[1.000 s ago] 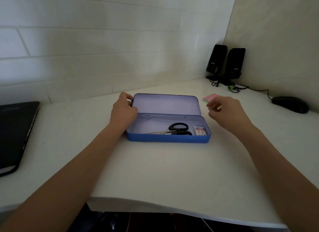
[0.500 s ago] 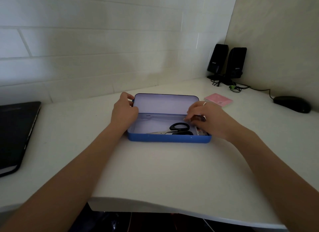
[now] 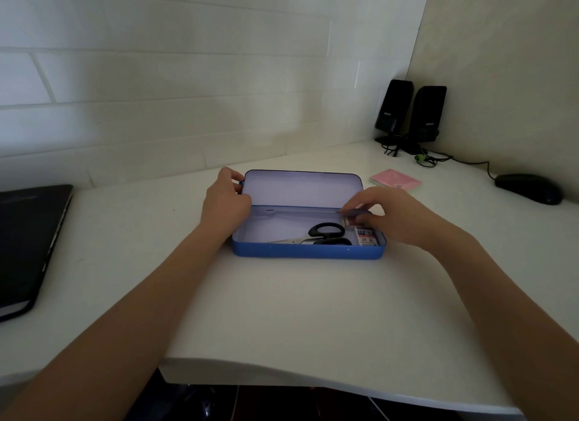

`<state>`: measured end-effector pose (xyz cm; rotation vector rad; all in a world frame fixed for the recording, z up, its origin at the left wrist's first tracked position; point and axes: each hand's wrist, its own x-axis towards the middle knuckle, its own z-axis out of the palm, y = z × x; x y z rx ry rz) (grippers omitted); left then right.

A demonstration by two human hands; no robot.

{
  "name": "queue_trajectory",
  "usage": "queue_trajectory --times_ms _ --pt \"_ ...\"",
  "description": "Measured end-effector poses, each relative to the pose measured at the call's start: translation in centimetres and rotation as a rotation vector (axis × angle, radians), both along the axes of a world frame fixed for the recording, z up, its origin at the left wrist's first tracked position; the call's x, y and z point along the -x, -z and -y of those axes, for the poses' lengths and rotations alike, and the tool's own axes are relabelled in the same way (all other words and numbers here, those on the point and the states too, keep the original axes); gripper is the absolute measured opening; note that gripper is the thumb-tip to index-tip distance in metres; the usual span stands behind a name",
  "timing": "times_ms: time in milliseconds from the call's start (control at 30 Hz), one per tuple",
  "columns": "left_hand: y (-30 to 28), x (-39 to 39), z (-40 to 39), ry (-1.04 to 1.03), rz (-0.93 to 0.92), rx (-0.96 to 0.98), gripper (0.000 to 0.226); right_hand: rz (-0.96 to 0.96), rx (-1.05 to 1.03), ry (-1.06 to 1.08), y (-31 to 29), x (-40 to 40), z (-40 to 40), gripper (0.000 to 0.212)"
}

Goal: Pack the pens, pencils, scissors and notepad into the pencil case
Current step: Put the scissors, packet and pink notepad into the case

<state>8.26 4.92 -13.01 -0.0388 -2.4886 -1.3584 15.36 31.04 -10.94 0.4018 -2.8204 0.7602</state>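
A blue pencil case (image 3: pixel 307 253) lies open on the white desk, its lid (image 3: pixel 300 188) raised toward the wall. Black-handled scissors (image 3: pixel 326 234) lie inside near the front wall, beside a small printed box (image 3: pixel 366 236) at the right end. My left hand (image 3: pixel 227 201) grips the lid's left edge. My right hand (image 3: pixel 394 215) reaches into the right end of the case and pinches a small object (image 3: pixel 350 221) just behind the printed box; I cannot tell what it is. A pink notepad (image 3: pixel 395 179) sits on the desk behind the case to the right.
A black laptop (image 3: pixel 28 242) lies at the left edge. Two black speakers (image 3: pixel 410 113) with cables stand in the back right corner, and a black mouse (image 3: pixel 529 188) rests to the right. The desk's front edge (image 3: pixel 313 376) curves close to me.
My right hand came from beside the pink notepad down into the right end of the case, bringing a small object with it. My left hand stayed on the lid.
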Motion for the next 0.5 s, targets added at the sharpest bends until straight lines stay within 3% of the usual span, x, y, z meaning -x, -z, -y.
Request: queue_trajectory --times_ms 167,333,500 --pt "-0.02 -0.09 -0.03 0.003 -0.004 -0.002 0.033 -0.062 -0.055 0.122 -0.51 -0.02 0.21 0.038" --pt "0.01 -0.06 -0.03 0.004 -0.007 0.001 0.033 -0.053 -0.153 -0.044 0.21 0.25 0.76 0.058" --pt "0.04 0.05 -0.01 0.003 -0.005 0.008 0.033 -0.077 -0.13 0.031 0.21 0.48 0.64 0.043"
